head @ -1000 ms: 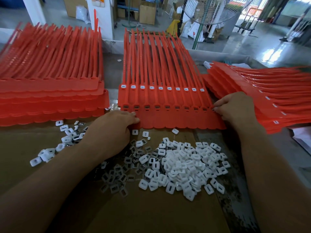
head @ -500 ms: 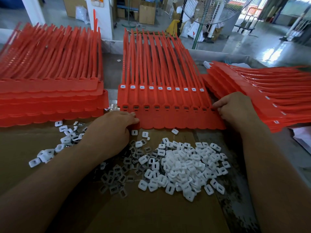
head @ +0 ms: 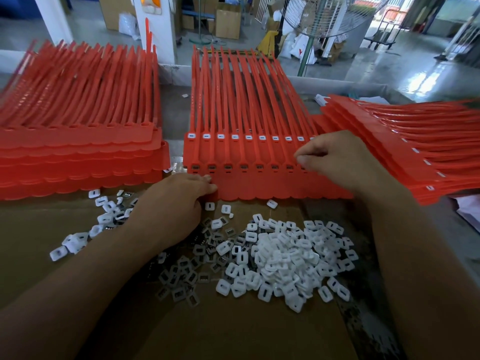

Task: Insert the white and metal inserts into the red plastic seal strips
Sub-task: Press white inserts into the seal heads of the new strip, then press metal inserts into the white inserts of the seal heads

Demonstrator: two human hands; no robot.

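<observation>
**Right hand over the far-right sockets, inserts lying toward you**

Head view: the middle sheet of red seal strips [head: 259,187] lies with its strips running away from you, so its row of sockets [head: 244,167] crosses left to right in front of your hands. Your left hand [head: 176,203] grips the sheet's near-left corner, fingers curled over the edge and thumb against it. Your right hand [head: 337,162] hovers over the right end of that row, fingers curled and thumb meeting forefinger; you cannot tell whether an insert sits between them.

The white inserts [head: 285,255] are heaped on the cardboard [head: 233,331], on the near side of the sheet and below your right hand, which looks like the one to fetch them. The metal inserts [head: 187,276] lie to their left, closer to your left hand. More red strips are stacked at the left [head: 78,157] and the right [head: 415,152].

Compared with half a second ago, your right hand has left the sheet's right edge and shifted left over the last sockets. Your left hand has kept its hold on the corner.
</observation>
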